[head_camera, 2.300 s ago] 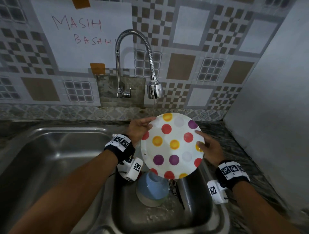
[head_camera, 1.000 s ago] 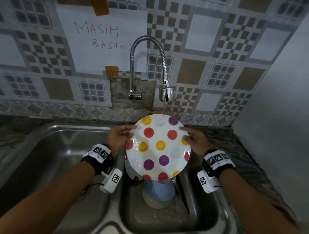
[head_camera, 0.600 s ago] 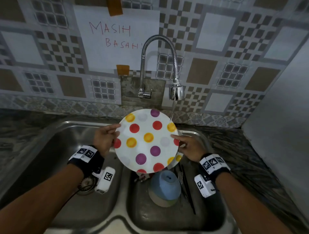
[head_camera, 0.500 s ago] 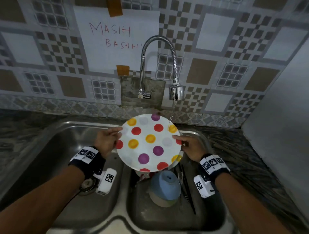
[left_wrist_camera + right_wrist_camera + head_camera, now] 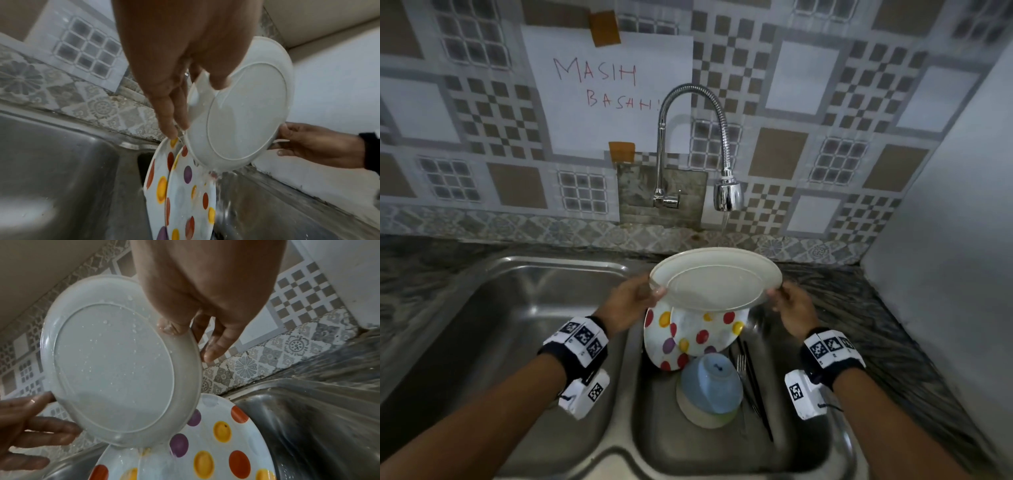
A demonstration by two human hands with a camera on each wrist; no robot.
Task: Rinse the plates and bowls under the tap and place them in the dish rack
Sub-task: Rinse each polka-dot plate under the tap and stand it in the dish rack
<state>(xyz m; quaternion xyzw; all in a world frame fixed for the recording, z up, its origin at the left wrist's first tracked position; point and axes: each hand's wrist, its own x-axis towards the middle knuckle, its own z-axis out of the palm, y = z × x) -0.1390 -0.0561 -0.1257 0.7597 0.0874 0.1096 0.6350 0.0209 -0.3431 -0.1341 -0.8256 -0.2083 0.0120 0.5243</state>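
Plate held under the tap. The plate [image 5: 714, 279] sits between the two hands, directly below and just in front of the tap [image 5: 727, 195], its plain white underside turned toward the person and tilted so that its far rim is high and its near rim low. The left hand [image 5: 628, 303] pinches the rim on the side away from the tap spout, thumb on the underside and fingers [image 5: 168, 113] behind; the right hand [image 5: 792, 308] pinches the opposite rim, thumb likewise on the underside. Both hands are thus clamped on the plate, well apart, one at each end of its widest line, and neither is clearly nearer. A thin stream of water [image 5: 724, 224] falls from the tap onto the far rim and runs off the low edge. Below the tap, in the sink basin [image 5: 808, 445], two spotted plates [image 5: 688, 337] lean on edge just under the held plate, apart from it; nearer the person stand an upturned blue bowl [image 5: 710, 389] and dark cutlery [image 5: 751, 383]. No dish rack is in view, so which way the plate must travel cannot be told; lifting it clear of the leaning plates appears unobstructed.
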